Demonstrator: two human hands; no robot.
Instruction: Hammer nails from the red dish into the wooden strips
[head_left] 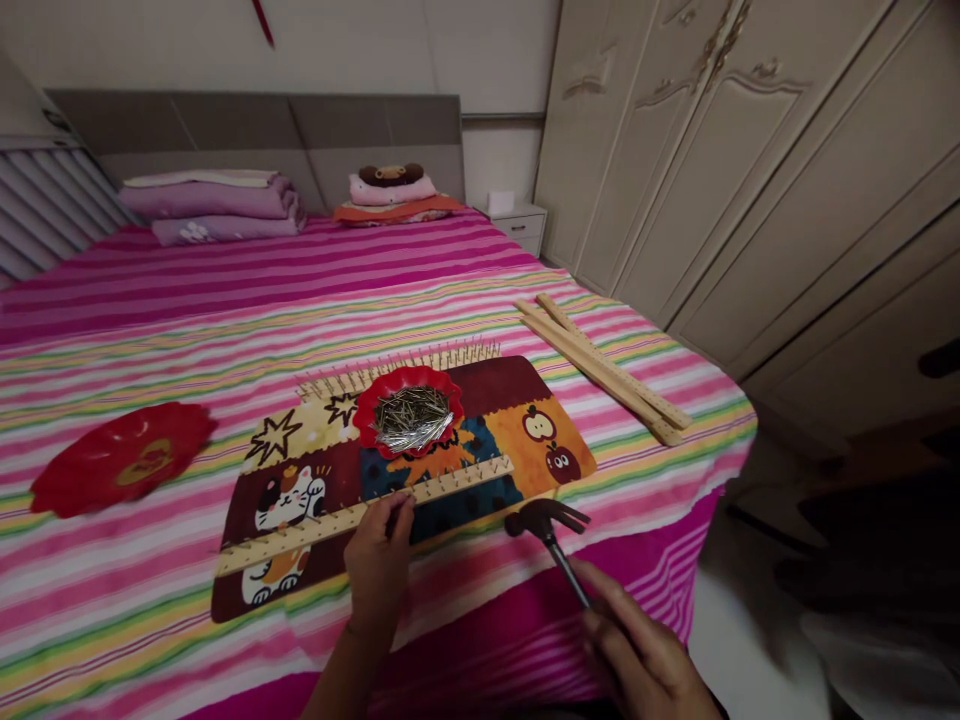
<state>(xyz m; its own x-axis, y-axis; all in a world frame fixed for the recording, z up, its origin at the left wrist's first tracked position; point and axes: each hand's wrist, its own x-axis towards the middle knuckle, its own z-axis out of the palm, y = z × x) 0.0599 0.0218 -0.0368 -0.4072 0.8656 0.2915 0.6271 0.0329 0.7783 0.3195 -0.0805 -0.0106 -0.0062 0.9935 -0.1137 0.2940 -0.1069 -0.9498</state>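
Pale wood makes the long nail-studded strip (461,481), seemingly steadied by the pinched left hand (380,545); the right hand (637,640) grips a dark claw hammer (552,530).

No text can be read; the gold marking (147,462) on the red dish (79,468), towards nine o'clock, is too blurred.

L hand (381,550) & forearm (349,665) bare; R hand (641,645) ungloved.
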